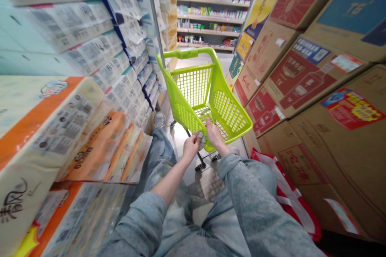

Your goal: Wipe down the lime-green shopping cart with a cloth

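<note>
A lime-green plastic shopping cart (238,124) on a dark metal frame stands tilted in front of me, its near corner between my knees. At that corner my left hand (191,145) is closed, its fingertips pinched beside a small greyish round piece (201,138) on the basket's outside. Whether that piece belongs to the cart, I cannot tell. Over the near rim reaches my right hand (213,133), thumb up, its fingers curled about the basket's edge and partly hidden. The basket's lattice floor shows behind my hands.
Tall stacks of packaged tissue (90,144) crowd the left side. Cardboard cartons (304,80) are piled along the right, with a red and white bag (289,196) at their foot. Shelves of small goods (211,10) close the far end. A metal pole (155,16) rises by the cart's handle.
</note>
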Demonstrator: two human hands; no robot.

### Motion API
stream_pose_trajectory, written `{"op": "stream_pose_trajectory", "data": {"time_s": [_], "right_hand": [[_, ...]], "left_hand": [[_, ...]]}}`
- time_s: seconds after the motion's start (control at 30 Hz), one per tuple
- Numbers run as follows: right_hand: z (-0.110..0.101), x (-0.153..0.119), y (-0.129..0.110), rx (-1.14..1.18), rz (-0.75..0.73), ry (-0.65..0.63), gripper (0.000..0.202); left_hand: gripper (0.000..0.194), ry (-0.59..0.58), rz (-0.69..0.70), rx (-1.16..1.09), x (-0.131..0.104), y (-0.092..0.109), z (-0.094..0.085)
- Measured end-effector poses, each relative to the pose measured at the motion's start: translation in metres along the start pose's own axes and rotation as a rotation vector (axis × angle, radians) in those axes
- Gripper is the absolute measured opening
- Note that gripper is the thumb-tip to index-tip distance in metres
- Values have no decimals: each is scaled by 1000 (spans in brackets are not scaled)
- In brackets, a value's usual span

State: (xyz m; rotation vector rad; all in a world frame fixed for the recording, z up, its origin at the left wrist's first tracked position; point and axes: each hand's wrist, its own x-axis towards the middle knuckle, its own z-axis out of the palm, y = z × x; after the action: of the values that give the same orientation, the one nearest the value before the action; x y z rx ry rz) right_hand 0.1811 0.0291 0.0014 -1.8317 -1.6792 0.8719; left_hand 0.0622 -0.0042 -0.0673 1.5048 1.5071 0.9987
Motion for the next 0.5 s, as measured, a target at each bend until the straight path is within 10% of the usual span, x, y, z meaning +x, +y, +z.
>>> {"op": "stream_pose_trajectory", "data": {"time_s": [0.5], "right_hand": [[2, 0, 2, -70, -13, 62, 85]], "left_hand": [[23, -112, 38, -7, 16, -13, -2]]}}
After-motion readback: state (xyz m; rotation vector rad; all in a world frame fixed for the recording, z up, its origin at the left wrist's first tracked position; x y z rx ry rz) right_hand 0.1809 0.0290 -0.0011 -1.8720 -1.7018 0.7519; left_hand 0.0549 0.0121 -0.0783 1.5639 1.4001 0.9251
